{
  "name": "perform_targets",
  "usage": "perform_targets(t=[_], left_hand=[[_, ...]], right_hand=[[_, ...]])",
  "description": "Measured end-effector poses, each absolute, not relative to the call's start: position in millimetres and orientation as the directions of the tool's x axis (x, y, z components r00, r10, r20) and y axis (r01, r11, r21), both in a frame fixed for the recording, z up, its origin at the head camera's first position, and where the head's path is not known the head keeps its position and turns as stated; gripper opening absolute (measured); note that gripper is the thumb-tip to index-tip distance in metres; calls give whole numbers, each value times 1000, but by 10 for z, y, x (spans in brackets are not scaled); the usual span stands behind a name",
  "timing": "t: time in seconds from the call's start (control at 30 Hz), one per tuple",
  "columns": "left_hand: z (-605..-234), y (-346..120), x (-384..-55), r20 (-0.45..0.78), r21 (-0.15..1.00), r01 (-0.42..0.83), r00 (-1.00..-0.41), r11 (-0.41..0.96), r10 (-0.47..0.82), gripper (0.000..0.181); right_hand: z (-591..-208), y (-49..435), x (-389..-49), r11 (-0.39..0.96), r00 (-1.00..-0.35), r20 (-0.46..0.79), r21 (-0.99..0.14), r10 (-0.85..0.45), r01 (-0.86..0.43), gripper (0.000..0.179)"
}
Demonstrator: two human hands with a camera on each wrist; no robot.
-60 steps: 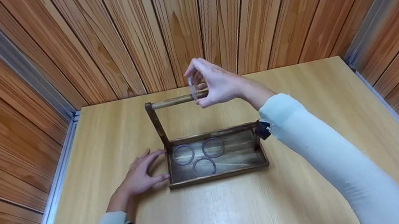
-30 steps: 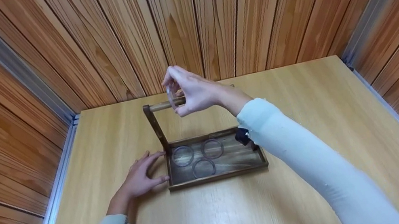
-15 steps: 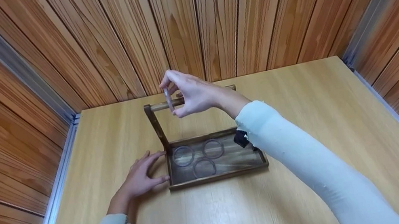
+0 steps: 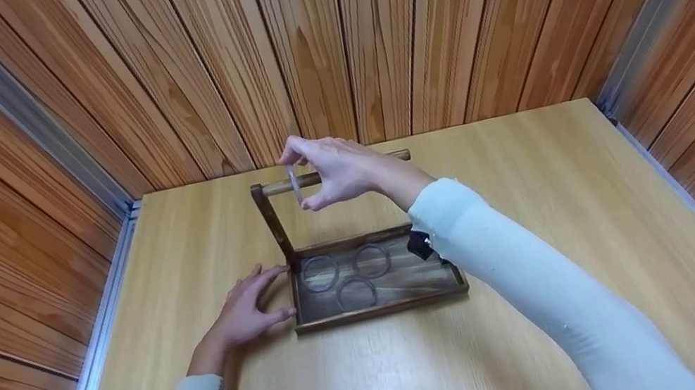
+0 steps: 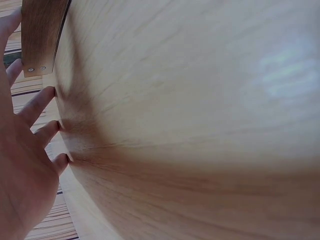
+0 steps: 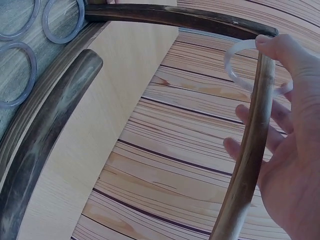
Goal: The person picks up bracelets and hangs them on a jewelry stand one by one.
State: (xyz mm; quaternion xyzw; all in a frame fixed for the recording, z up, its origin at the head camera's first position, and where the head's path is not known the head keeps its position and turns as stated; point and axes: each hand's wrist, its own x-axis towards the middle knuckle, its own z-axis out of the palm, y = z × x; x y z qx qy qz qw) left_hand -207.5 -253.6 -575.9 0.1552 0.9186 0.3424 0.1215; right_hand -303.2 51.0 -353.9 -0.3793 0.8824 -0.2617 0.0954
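A pale translucent bangle [image 4: 296,187] is pinched between the thumb and fingers of my right hand [image 4: 341,171]. It stands upright around the left part of a horizontal wooden bar [image 4: 395,158], close to the upright post [image 4: 273,226]. In the right wrist view the bar [image 6: 260,105] passes in front of part of the bangle [image 6: 231,62]. The bar's right end is free. My left hand [image 4: 245,313], fingers spread, touches the left end of the dark wooden tray [image 4: 382,312] with thumb and fingertips. Three similar bangles [image 4: 375,290] lie flat in the tray's left half.
A short, round-topped post [image 6: 50,135] rises at the tray's right end, mostly hidden in the head view by the right wrist camera [image 4: 419,244]. The tray stands on a light wooden table [image 4: 529,334]. Wood-panelled walls [image 4: 321,42] enclose the back and sides.
My right hand has moved left along the bar with the bangle, then lowered slightly. The left hand stays at the tray's end, and the three bangles lie as before.
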Motion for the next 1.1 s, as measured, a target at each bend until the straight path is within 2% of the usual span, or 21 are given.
perform_targets(t=[1.1], left_hand=[[-5778,-2528,-2094,-83,658,227,-926,718,369,85]], right_hand=[[-3591,408,-2999,626,-701,-22,-471,-713,-621,70]])
